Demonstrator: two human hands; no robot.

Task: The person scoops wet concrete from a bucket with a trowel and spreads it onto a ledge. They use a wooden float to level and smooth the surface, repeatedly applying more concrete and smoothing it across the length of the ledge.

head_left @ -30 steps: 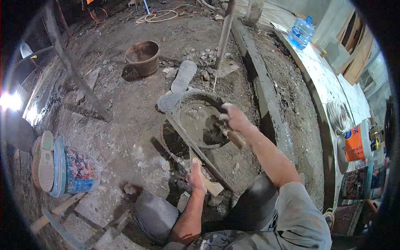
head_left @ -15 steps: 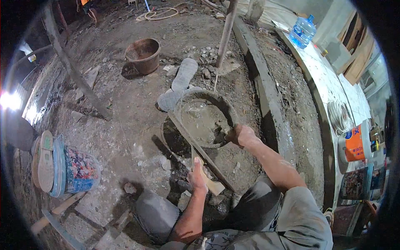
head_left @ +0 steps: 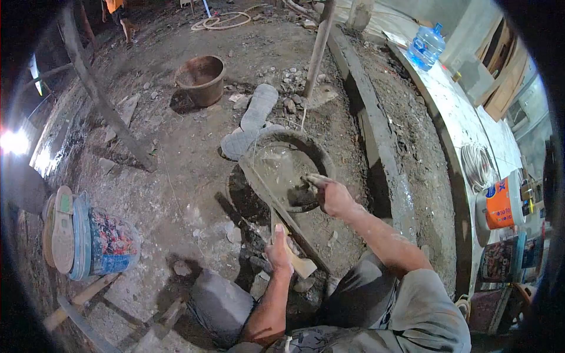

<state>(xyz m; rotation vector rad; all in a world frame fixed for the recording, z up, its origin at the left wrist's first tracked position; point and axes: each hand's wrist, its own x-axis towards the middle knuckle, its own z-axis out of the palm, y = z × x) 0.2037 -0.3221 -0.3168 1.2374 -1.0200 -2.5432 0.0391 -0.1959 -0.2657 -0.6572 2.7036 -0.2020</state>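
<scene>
My left hand is closed around the pale wooden handle of a plastering float. The float's long, mortar-grey board is seen nearly edge-on, slanting across the near left rim of a round tub. Wet grey mortar fills much of that tub. My right hand is over the tub's right side, its grey-coated fingers curled together and pointing left, close over a dark hollow in the mortar. I cannot tell what is in these fingers.
Beyond the tub lie grey slippers and a brown basin. A paint bucket stands at left near a wooden-handled tool. A concrete curb runs along the right. A water jug and a person are farther off.
My right hand has moved from the tub's right rim inward over the mortar. My left hand and the float stay nearly in place. The far person has moved slightly.
</scene>
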